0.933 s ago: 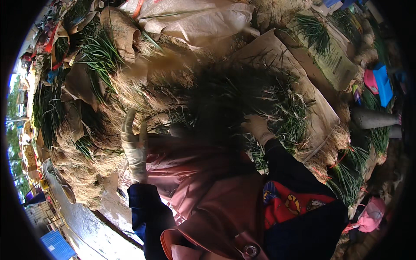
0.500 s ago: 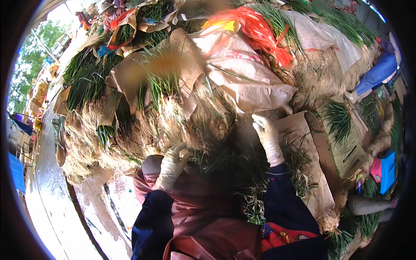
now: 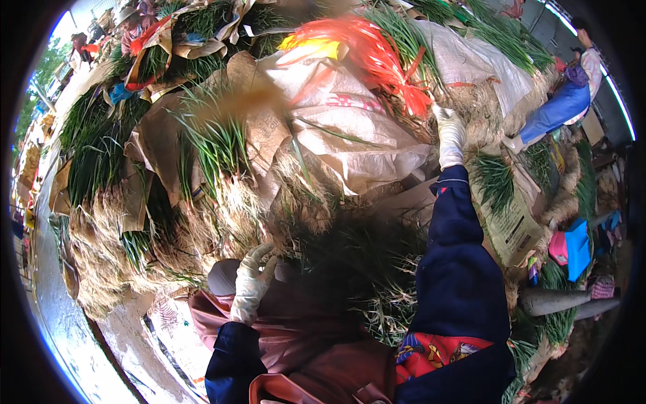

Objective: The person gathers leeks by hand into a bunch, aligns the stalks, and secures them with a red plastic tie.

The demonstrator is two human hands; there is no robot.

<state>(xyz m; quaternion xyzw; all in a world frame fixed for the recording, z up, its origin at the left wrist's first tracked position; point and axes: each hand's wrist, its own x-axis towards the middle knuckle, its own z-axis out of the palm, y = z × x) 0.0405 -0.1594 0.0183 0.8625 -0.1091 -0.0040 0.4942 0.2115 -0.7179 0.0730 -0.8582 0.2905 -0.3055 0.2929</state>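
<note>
My left hand (image 3: 251, 286), in a pale glove, is over my knee with its fingers loosely bent and the thumb apart; nothing shows in it. My right hand (image 3: 451, 138), gloved too, reaches far forward at full arm's length. Its fingers are drawn together beside the loose ends of a bundle of red plastic strips (image 3: 387, 57) and pale roots; what they grip, if anything, is hidden. Before me lies a heap of green onions (image 3: 225, 145), their roots turned toward me. Dark loose green leaves (image 3: 363, 252) fill the space between my arms.
A whitish woven sack (image 3: 363, 145) and brown paper sheets (image 3: 158, 148) lie over the heap. A printed sack (image 3: 511, 225) is at the right, near a pink and blue object (image 3: 570, 249). A person in blue trousers (image 3: 562, 108) leans in at the far right; others sit far left.
My right hand has gone forward and right, from above the loose leaves to the red strips, and its fingers have drawn together. My left hand stays near my knee. The view has shifted right.
</note>
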